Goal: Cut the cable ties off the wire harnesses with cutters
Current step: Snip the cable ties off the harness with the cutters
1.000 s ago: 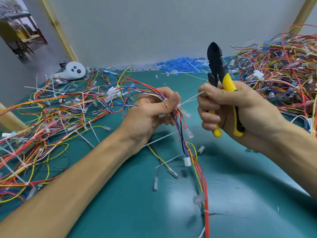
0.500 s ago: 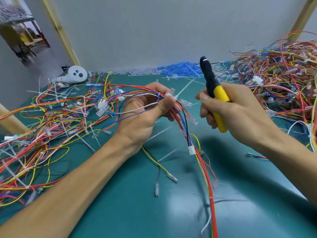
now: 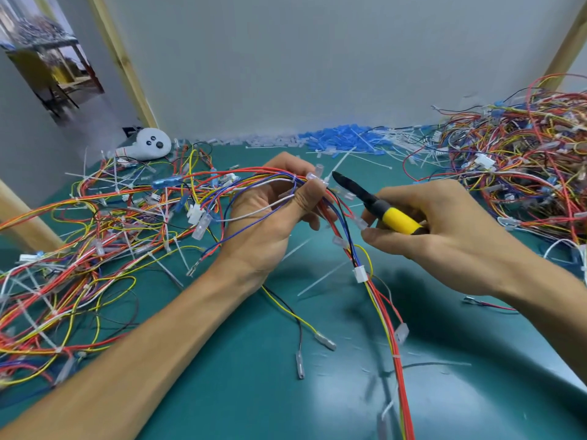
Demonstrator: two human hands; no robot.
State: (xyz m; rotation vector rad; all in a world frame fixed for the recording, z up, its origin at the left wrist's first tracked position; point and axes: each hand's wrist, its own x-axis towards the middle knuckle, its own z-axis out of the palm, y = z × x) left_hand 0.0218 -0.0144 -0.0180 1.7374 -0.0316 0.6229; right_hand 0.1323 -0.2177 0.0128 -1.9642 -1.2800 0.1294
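Observation:
My left hand (image 3: 270, 214) grips a wire harness (image 3: 378, 296) of red, blue, yellow and black wires above the green table, thumb pressed on the bundle. A white cable tie (image 3: 336, 163) sticks up from the bundle just past my thumb. My right hand (image 3: 444, 236) holds the cutters (image 3: 374, 204) by their yellow handles. The black jaws point left, their tip right next to the tie. Whether the jaws touch the tie I cannot tell. The harness hangs down from my left hand to the table's near edge.
A loose tangle of harnesses (image 3: 79, 249) covers the table's left side. A large heap of harnesses (image 3: 524, 173) fills the right. Blue terminals (image 3: 336, 138) and cut ties lie along the back wall. A white round device (image 3: 152, 144) sits at back left. Wooden posts flank the table.
My right hand has tipped the cutters from upright down to the left and brought the jaw tip up to the tie. My left hand has lifted and turned the bundle slightly.

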